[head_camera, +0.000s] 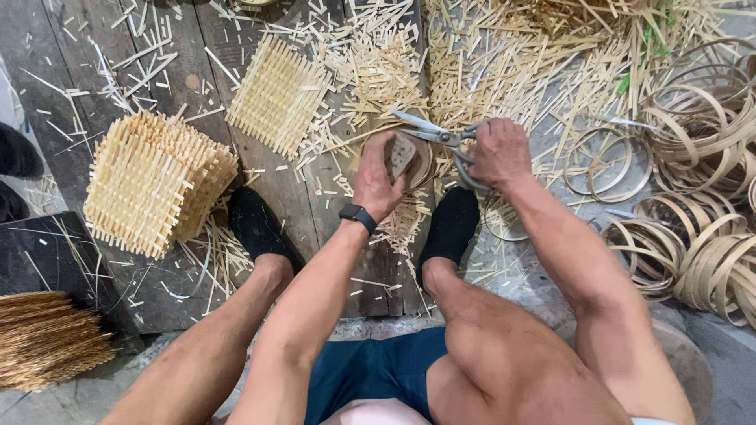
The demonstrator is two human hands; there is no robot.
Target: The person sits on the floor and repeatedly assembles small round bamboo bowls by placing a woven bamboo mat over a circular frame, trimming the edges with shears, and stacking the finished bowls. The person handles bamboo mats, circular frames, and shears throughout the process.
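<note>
On a plank floor strewn with bamboo offcuts, a seated person trims a small woven piece:

Left hand: the left hand (376, 179), a dark watch (358, 215) on its wrist, is closed around a small round woven bamboo piece (402, 157), fingers curled over its near edge and thumb pressed on top, holding it low between the feet.

Right hand: the right hand (498, 153) is shut through the handles of large metal scissors (435, 134), whose blades stand open and point left, over the far rim of the piece.

Nearest risk: the blade tips sit just beside the left fingers; a cut taken too deep, or a piece that turns in the grip, could likely nick them.

Second risk: stiff slivers may spring off at the cut towards bare legs; both feet wear only black socks (450, 224) among sharp splinters.

Footing: loose bamboo offcuts (378, 59) lie thick on the floor (47, 47), so the piece could be lost among them if dropped.

Left of the hands: a stack of square woven mats (153, 181) and a single mat (276, 94) lie clear of the blades.

Right of the hands: coiled bamboo hoops (693, 252) are piled near the right elbow, where a swing back might snag them.
</note>
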